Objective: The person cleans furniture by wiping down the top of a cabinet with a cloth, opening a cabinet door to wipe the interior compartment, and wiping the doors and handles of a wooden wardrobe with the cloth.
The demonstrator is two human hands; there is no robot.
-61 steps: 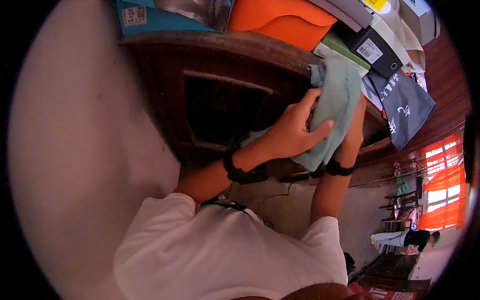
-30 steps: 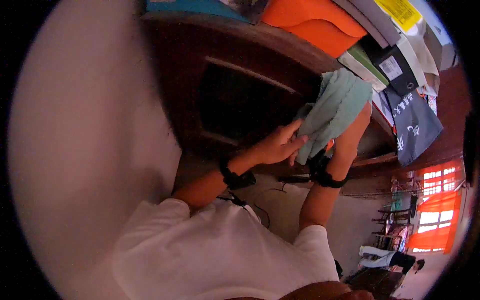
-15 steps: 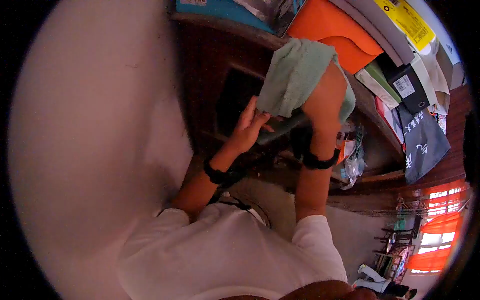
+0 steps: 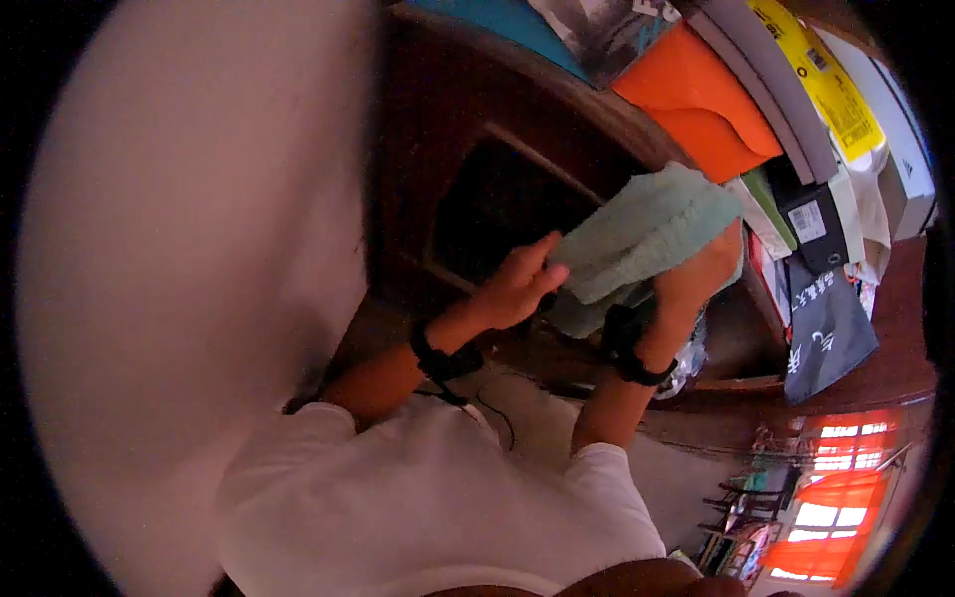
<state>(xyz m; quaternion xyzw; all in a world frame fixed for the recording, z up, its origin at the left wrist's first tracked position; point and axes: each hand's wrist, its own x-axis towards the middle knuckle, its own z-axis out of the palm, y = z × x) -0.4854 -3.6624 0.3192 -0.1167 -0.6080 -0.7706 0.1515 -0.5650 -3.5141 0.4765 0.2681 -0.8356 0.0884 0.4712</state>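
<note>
A pale green towel hangs in loose folds between my hands, in front of the dark wooden cabinet. My right hand is wrapped round the towel's right side, and cloth hides part of its fingers. At the left edge of the cloth, my left hand is closed, thumb and fingers pinching the towel's border. A black band with a small device circles each wrist.
The dark cabinet has a recessed panel. Along its top lie an orange folder or box, a yellow-labelled box and a black shoebox. A dark printed bag hangs over the edge. A pale wall rises at left.
The towel and my right hand have moved right and down in the view. My left hand has shifted slightly right and down. The camera view has turned a little.
</note>
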